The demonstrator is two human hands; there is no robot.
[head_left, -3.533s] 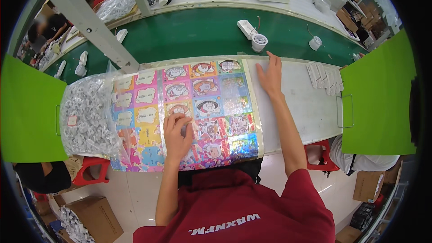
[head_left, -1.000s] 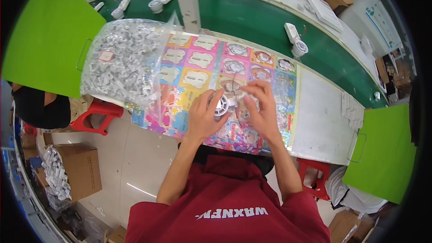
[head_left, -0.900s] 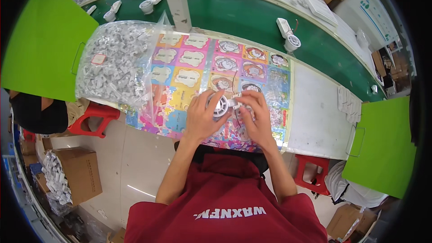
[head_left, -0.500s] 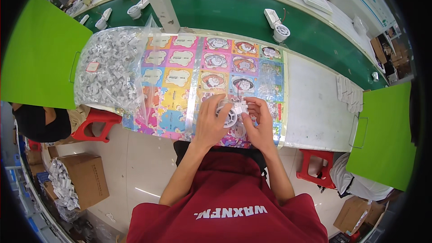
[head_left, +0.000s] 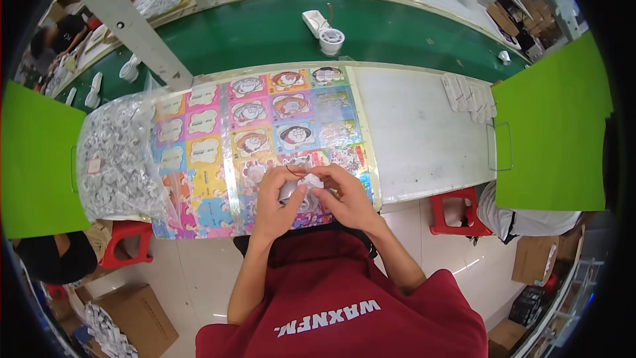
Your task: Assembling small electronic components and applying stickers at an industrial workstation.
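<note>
Both hands meet over the near edge of a colourful printed mat point(head_left: 209, 185). They grip a white round plastic housing point(head_left: 309, 205), partly hidden by the fingers. My left hand point(head_left: 273, 205) wraps its left side, thumb pressed on top. A small white plastic piece point(head_left: 311, 181) sits at the housing's far side, where the fingers and thumb of my right hand point(head_left: 350, 200) close on it. A thin dark wire point(head_left: 291, 170) curls by the left fingertips. How the two white parts join is hidden.
A clear bag of small white parts point(head_left: 122, 159) lies on the left. Beyond, the green conveyor belt point(head_left: 245, 36) carries white round assemblies point(head_left: 331, 42). White pieces point(head_left: 469, 97) rest on the white table point(head_left: 417, 139). Green panels point(head_left: 553, 132) flank both sides; a metal post point(head_left: 129, 30) stands far left.
The view has swung, so the table and belt appear shifted left. My hands have drawn closer together, covering more of the housing, and the right fingers have curled in over the small white piece.
</note>
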